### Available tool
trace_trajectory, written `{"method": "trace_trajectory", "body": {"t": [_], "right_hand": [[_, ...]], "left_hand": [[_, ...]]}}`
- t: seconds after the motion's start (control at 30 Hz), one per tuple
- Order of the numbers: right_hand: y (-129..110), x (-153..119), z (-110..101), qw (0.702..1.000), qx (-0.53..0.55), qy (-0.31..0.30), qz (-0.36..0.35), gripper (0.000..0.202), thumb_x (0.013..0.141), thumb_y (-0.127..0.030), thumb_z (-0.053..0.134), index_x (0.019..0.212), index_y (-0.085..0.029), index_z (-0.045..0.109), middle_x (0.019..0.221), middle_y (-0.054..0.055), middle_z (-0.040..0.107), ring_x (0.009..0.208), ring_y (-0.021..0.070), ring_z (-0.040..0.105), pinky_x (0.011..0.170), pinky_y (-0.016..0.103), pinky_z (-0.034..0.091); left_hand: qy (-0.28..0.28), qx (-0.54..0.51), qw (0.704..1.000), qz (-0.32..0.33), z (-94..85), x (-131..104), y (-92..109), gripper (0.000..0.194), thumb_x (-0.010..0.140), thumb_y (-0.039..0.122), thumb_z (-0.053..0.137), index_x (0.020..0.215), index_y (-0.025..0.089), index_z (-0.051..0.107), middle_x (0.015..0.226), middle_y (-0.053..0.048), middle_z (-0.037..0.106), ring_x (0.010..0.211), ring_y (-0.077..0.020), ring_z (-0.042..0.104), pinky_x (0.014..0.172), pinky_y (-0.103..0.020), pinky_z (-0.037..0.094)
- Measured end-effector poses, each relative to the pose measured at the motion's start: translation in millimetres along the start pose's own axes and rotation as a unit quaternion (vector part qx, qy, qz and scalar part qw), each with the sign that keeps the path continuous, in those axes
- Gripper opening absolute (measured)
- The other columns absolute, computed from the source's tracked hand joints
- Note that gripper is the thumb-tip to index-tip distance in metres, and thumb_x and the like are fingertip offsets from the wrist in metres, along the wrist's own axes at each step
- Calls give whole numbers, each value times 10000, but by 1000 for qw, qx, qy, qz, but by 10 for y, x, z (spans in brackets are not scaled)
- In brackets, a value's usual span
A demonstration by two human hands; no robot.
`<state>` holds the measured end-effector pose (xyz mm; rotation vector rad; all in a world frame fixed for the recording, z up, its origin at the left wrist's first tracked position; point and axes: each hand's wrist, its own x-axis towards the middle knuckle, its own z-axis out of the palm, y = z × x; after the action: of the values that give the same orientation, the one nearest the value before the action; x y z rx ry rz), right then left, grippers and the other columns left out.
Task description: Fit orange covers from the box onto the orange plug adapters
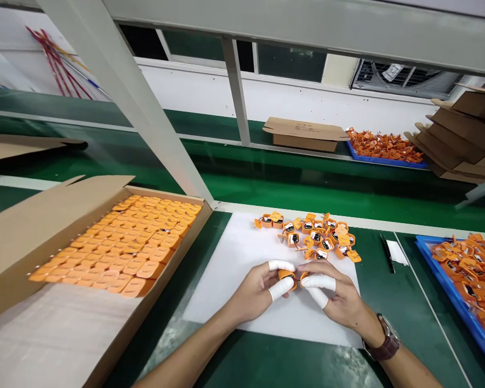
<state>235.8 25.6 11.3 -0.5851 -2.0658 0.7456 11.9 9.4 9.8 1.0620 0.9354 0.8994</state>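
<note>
Over a white paper sheet (220,293), my left hand (253,295) is closed on a small orange plastic case (283,274). My right hand (341,302) pinches an orange cover (304,277) just to the right of that case. What joins the two pieces is partly hidden by my fingers. White finger covers wrap the thumbs and some fingers of both hands. Beyond my fingertips, several opened orange cases (315,236) lie loosely on the paper, showing dark and white parts inside, some with wires to their covers.
At left stands an open cardboard box (188,240) with rows of closed orange cases (125,248). A blue tray (448,293) of loose orange parts sits at right. A black pen (387,253) lies near a white slip (397,253). Metal posts (145,108) rise behind the bench.
</note>
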Motion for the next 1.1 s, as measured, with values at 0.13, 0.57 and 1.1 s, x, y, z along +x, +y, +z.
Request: {"method": "trace_trajectory", "body": {"t": [0.13, 0.57, 1.1], "right_hand": [[-26, -23, 85, 1000, -5, 6, -7, 483, 925, -13, 577, 1295, -321, 621, 1245, 78, 679, 1143, 226, 664, 947, 419, 576], [7, -58, 119, 999, -47, 3, -12, 587, 923, 3, 613, 1433, -267, 505, 1262, 120, 625, 1174, 220, 628, 982, 399, 562], [34, -55, 195, 998, -44, 46, 12, 554, 920, -38, 633, 1392, -309, 533, 1224, 91, 624, 1137, 221, 629, 956, 397, 553]], "left_hand": [[43, -8, 998, 32, 18, 0, -48, 308, 764, 308, 809, 993, 177, 649, 990, -58, 713, 964, -206, 689, 920, -345, 555], [100, 60, 991, 58, 57, 40, -155, 293, 800, 305, 742, 1058, 170, 709, 1065, -98, 756, 985, -249, 714, 903, -365, 575], [57, -28, 997, 50, 74, 17, -104, 324, 780, 385, 821, 1049, 205, 798, 1185, -74, 768, 1139, -301, 705, 1047, -432, 559]]}}
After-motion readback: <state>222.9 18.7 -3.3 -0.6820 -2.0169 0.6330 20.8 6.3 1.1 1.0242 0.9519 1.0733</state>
